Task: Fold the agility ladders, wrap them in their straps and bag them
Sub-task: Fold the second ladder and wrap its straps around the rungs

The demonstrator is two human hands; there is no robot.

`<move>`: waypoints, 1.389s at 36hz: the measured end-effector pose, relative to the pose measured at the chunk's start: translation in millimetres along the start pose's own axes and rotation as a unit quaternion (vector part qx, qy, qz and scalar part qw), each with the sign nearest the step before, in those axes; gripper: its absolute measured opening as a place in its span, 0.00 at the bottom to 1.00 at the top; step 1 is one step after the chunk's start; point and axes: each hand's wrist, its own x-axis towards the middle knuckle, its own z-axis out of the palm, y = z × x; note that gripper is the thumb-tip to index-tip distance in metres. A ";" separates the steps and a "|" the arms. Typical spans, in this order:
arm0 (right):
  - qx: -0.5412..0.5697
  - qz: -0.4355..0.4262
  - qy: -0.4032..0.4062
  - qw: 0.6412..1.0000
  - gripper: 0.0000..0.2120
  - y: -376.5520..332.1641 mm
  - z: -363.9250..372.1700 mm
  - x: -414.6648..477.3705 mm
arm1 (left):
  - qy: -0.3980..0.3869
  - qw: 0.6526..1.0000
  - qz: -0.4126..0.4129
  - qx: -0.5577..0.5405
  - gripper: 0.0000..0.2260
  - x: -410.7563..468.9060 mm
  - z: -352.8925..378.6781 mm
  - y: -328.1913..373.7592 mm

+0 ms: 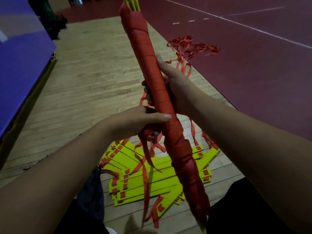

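Wrapped ladder bundle (pixel 148 65): held in the air, running diagonally from top centre to lower right of frame. Red strap is wound along its length and yellow rung ends show at the top.

Right hand (pixel 177 88): grip clamped round the bundle at mid-length, fingertips (pixel 146 92) curling in from behind on its left side.

Left hand (pixel 138 122): just below the right. Thumb lies flat across the bundle and the fingers are curled tight on the strap tails (pixel 145 166), which hang down.

Second ladder (pixel 135 183): yellow rungs stacked unevenly on the wooden floor (pixel 94 78), lower centre.

Loose straps (pixel 189 46): tangled at the edge of the red court (pixel 253 73), upper right.

Blue panel (pixel 22 56): left edge.
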 end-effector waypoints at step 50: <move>-0.020 0.015 0.132 0.991 0.15 -10.8 -6.5 -6.0 | -0.036 0.996 -0.024 0.075 0.10 -10.0 -14.5 -7.3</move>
